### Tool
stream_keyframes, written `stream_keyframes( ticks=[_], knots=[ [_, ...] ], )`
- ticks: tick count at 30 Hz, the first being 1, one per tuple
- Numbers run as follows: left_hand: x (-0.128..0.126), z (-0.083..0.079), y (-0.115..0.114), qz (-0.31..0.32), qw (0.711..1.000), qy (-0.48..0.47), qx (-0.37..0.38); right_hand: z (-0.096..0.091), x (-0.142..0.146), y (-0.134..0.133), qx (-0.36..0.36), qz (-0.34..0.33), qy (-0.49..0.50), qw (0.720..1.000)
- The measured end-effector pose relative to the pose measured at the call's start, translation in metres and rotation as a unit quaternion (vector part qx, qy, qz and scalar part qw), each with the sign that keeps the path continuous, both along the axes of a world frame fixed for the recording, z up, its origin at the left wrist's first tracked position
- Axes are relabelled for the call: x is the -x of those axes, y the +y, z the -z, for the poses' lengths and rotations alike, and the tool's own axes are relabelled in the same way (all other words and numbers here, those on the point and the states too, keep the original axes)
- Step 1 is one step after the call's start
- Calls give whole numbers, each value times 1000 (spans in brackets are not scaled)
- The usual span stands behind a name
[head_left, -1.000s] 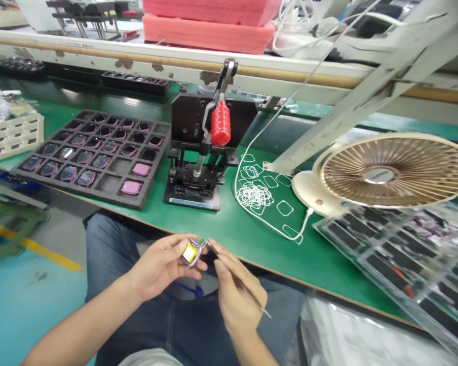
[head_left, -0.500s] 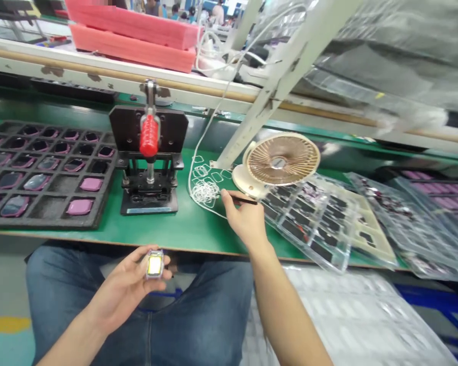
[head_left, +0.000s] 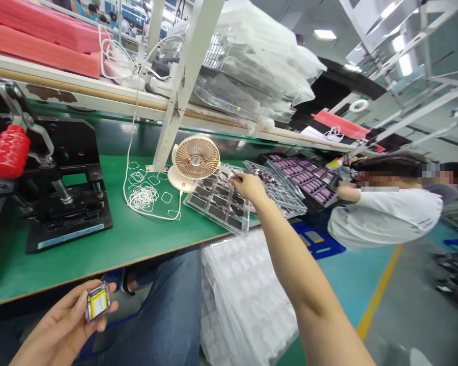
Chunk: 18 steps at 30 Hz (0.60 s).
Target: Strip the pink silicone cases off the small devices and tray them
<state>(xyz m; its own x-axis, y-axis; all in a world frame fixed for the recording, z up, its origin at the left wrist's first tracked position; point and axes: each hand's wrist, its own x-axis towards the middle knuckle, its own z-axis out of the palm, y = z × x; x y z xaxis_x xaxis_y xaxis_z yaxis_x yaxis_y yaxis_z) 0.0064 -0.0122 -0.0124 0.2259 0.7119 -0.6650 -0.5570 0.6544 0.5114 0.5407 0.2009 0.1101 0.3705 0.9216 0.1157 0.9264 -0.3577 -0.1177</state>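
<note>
Battery (head_left: 98, 302), yellow-faced in a clear frame (head_left: 87, 305), is pinched by the left hand (head_left: 63, 325) low over the lap (head_left: 168, 315) — kept close, it seems, for inspection — while the right hand (head_left: 250, 187), curled around a thin pick (head_left: 234, 175), reaches out over a clear plastic tray (head_left: 213, 219) on the bench (head_left: 99, 264).

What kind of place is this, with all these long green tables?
It looks like a factory that builds small gadgets: a hand press sits on a green workbench, clear trays hold rows of small parts, and a co-worker works nearby.
</note>
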Motion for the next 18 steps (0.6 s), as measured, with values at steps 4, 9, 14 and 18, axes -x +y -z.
stream_keyframes(
  ticks=[4,9,14,18],
  knots=[
    [-9,1,-4,5,1000,13,-10,9,-14,24,75,-1,-25,997],
    [-9,-3,-8,7,1000,28,-11,16,-18,26,62,-3,-37,997],
    [-14,-18,-6,-17,999,42,-19,8,-15,4,-25,-27,4,999],
    [-19,-27,-3,-11,999,13,-46,7,4,-23,-104,-61,81,989]
  ],
)
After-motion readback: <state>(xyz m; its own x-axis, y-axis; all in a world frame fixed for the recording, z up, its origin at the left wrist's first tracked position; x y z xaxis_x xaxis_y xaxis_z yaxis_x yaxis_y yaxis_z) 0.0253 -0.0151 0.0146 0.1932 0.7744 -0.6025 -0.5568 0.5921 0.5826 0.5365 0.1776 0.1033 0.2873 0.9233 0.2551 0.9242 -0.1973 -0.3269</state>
